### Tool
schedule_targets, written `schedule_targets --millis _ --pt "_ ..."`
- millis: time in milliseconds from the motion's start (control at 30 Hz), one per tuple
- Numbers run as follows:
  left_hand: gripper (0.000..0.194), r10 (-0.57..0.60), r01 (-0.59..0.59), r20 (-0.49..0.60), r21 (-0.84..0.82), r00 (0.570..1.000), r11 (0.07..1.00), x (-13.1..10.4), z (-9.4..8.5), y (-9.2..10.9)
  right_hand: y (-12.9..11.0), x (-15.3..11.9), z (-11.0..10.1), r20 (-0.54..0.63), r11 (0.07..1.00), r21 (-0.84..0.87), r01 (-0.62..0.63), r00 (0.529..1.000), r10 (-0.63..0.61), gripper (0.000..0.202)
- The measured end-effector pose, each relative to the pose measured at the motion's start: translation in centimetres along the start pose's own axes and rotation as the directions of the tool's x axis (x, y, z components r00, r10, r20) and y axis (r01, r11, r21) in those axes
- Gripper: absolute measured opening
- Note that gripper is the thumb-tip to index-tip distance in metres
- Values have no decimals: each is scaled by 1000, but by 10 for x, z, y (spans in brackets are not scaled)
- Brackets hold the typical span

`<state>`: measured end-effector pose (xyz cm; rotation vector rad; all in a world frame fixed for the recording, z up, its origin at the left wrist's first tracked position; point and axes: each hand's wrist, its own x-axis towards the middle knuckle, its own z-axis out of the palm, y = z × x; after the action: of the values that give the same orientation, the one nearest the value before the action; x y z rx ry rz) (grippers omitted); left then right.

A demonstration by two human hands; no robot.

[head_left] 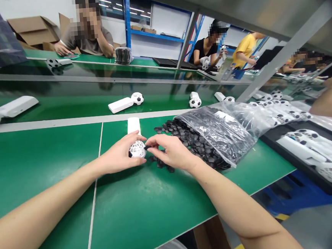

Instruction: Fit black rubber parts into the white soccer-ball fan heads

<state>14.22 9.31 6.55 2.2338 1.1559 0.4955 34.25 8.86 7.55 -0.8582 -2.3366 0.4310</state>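
Note:
My left hand is wrapped round a white lattice ball with a white handle pointing away from me, above the green table. At the ball's right side, my right hand pinches a small black piece between thumb and fingertips. A black patch shows on the ball's lower left. Just right of my right hand, many loose black pieces spill from a clear plastic bag.
A black tray at the right holds several white ball-headed items. Beyond the table's pale rail, more such items lie on a green belt. Several people sit across; a person's arm reaches in at far right.

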Motion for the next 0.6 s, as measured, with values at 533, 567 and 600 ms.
schedule_targets --millis 533,567,600 --pt "51 4 -4 -7 -32 1000 999 0 3 -2 5 0 10 15 981 -8 192 981 -192 19" --pt "49 5 -5 -13 -40 1000 999 0 3 -1 6 0 13 -7 983 39 178 984 -178 19" --pt "46 6 -7 -17 -48 1000 999 0 3 -1 6 1 15 -28 984 94 150 989 -148 18"
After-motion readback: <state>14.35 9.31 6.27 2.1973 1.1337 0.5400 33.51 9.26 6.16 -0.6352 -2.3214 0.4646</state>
